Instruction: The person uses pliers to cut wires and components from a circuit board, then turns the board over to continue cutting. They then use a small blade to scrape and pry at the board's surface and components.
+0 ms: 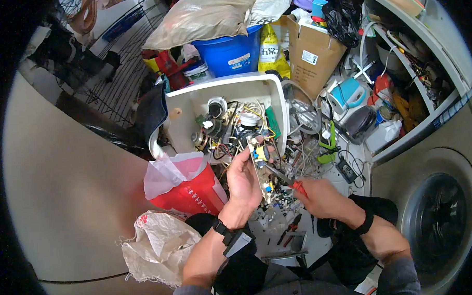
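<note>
Forearms come up from the bottom of the head view and meet over a heap of scrap. The left hand (243, 181) is raised with its wrist bent back and the palm turned to the right; its grip is closed on a circuit board (262, 167), thumb on the near face and fingers curled behind the left edge. A black watch band sits on that wrist. The right hand (323, 196) lies lower and to the right, knuckles up, its grip wrapped tight round the red handle of a screwdriver (285, 178); a black band circles that wrist too.

The board is a narrow, flat strip, pale yellow-green, studded with small blue and dark parts. Its long axis runs nearly upright, top leaning slightly left, from just above the left thumb down past the heel of the hand. The screwdriver's thin metal shaft slants up and left from the right grip, and its tip meets the board's face about midway.

Just beyond the left grip stands a white plastic housing (229, 95), open toward the camera and packed with wires and round parts. Left of that grip sits a red and white plastic bag (188, 188), glossy and creased, with a woven white sack (156, 244) below it. Behind the housing are a blue bucket (231, 54) and a cardboard box (313, 54). Red-handled pliers (290, 231) lie on the floor below the right grip.
</note>
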A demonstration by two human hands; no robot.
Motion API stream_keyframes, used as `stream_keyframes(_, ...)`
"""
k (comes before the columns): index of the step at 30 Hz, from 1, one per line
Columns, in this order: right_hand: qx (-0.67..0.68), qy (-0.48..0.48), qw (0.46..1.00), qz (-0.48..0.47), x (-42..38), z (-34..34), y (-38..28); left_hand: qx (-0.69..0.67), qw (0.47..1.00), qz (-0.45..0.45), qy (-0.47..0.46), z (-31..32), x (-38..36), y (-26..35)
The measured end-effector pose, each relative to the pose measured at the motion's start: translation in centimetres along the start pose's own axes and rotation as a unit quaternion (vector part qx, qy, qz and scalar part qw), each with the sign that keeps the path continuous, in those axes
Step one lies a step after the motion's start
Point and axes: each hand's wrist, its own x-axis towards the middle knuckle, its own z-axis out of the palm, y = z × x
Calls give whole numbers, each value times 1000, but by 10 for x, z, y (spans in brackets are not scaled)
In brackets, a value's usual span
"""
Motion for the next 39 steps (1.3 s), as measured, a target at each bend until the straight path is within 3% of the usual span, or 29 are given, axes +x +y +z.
stream_keyframes(5,-54,82,995,3,-4,2,-5,27,999,25,2,0,-1,-1)
stream_keyframes(9,-69,18,997,12,-4,-2,-5,2,1000,-10,-26,-5,0,-3)
stream_keyframes(12,28,-41,999,9,-5,-9,-5,-83,992,-65,-72,-2,1,-3)
stream_keyframes(14,194,-139,967,84,-6,-20,-12,-113,987,-78,-85,3,1,0)
stream_keyframes(20,375,-162,905,121,-14,-27,-11,-151,976,-105,-117,8,2,3)
stream_keyframes(33,325,-223,910,131,-20,-28,-6,-131,975,-124,-125,7,6,-4)
stream_keyframes(39,401,-246,870,148,-24,-36,-6,-89,980,-126,-121,14,3,5)
